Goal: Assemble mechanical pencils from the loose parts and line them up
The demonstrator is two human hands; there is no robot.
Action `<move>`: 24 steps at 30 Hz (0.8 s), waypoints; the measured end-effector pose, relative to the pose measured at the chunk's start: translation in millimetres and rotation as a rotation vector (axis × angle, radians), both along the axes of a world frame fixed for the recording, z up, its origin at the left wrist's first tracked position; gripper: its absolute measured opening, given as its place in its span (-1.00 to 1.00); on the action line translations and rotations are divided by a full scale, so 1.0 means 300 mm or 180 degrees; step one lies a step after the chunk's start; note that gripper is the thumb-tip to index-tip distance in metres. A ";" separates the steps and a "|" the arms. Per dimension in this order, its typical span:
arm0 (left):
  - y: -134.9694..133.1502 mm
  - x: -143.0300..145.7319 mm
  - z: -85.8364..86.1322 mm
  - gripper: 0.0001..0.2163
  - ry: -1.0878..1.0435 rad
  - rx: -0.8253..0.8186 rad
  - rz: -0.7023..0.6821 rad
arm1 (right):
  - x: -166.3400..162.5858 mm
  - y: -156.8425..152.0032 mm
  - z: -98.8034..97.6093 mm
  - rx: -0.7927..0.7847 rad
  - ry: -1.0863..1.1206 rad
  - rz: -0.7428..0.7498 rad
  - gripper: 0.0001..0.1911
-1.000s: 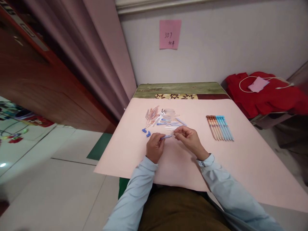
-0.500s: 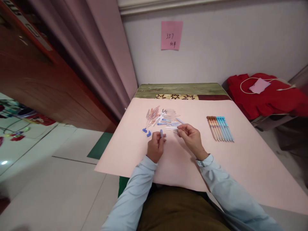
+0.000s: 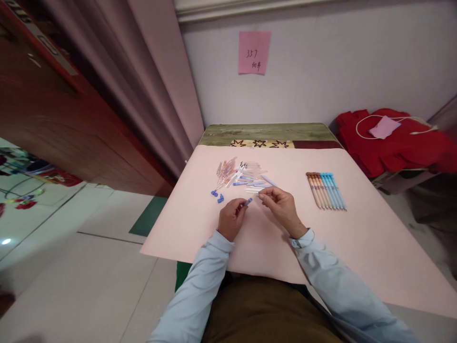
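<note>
My left hand (image 3: 231,220) is closed around a short blue pen barrel (image 3: 248,202), whose end points up and to the right. Facing it, my right hand (image 3: 283,209) pinches a thin pale pen refill (image 3: 256,195) between thumb and forefinger. The refill's tip is close to the barrel; I cannot tell if they touch. Just beyond both hands lies a loose pile of pen parts, with clear tubes (image 3: 228,170), white refills (image 3: 252,189) and a pale blue barrel (image 3: 269,181). Small blue pen clips (image 3: 221,198) lie left of the pile.
A row of brown-topped pens (image 3: 316,190) and blue-topped pens (image 3: 333,190) lies on the right of the pink-covered table (image 3: 185,219). Red cloth with a white cable (image 3: 360,128) is beyond the right edge. A wooden door (image 3: 89,128) stands at left.
The barrel in my left hand has tipped from upright towards the right. My right hand has moved slightly left, bringing the refill closer to it.
</note>
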State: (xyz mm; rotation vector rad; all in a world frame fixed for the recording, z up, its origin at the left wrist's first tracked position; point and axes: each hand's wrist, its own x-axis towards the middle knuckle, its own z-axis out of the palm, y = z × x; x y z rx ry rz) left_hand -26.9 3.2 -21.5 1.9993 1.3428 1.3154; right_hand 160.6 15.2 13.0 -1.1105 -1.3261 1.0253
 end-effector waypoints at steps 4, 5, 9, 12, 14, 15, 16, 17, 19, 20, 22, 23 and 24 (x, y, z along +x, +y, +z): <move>0.001 -0.004 -0.005 -0.87 0.0179 0.0176 0.0082 | -0.004 -0.007 0.006 0.0097 -0.0079 0.0127 -0.73; 0.000 -0.004 -0.004 -0.87 0.0214 0.0200 0.0086 | -0.005 -0.008 0.008 0.0114 -0.0112 0.0155 -0.73; -0.003 -0.005 0.001 -0.87 0.0305 0.0324 0.0092 | -0.008 -0.012 0.017 0.0183 -0.0242 0.0141 -0.76; -0.003 -0.006 0.004 -0.88 0.0340 0.0420 0.0139 | -0.004 -0.012 0.020 0.0228 -0.0312 0.0102 -0.78; -0.001 -0.006 0.004 -0.90 0.0360 0.0460 0.0164 | -0.002 -0.011 0.020 0.0258 -0.0348 0.0124 -0.80; -0.001 -0.006 0.003 -0.90 0.0360 0.0472 0.0170 | -0.002 -0.011 0.020 0.0274 -0.0374 0.0142 -0.81; 0.000 -0.006 0.003 -0.90 0.0349 0.0481 0.0173 | -0.002 -0.011 0.019 0.0290 -0.0406 0.0162 -0.82; 0.000 -0.006 0.002 -0.90 0.0333 0.0485 0.0174 | -0.002 -0.011 0.019 0.0306 -0.0450 0.0179 -0.82; 0.000 -0.007 0.001 -0.90 0.0305 0.0481 0.0175 | -0.002 -0.011 0.018 0.0336 -0.0564 0.0196 -0.82; 0.000 -0.007 0.001 -0.90 0.0303 0.0484 0.0169 | -0.002 -0.011 0.018 0.0348 -0.0617 0.0193 -0.82; 0.000 -0.008 0.000 -0.89 0.0303 0.0508 0.0172 | -0.001 -0.011 0.018 0.0377 -0.0694 0.0169 -0.82; 0.000 -0.008 0.000 -0.89 0.0299 0.0533 0.0180 | -0.001 -0.010 0.018 0.0398 -0.0724 0.0164 -0.82; 0.000 -0.008 -0.001 -0.89 0.0292 0.0561 0.0192 | -0.001 -0.010 0.019 0.0417 -0.0755 0.0166 -0.82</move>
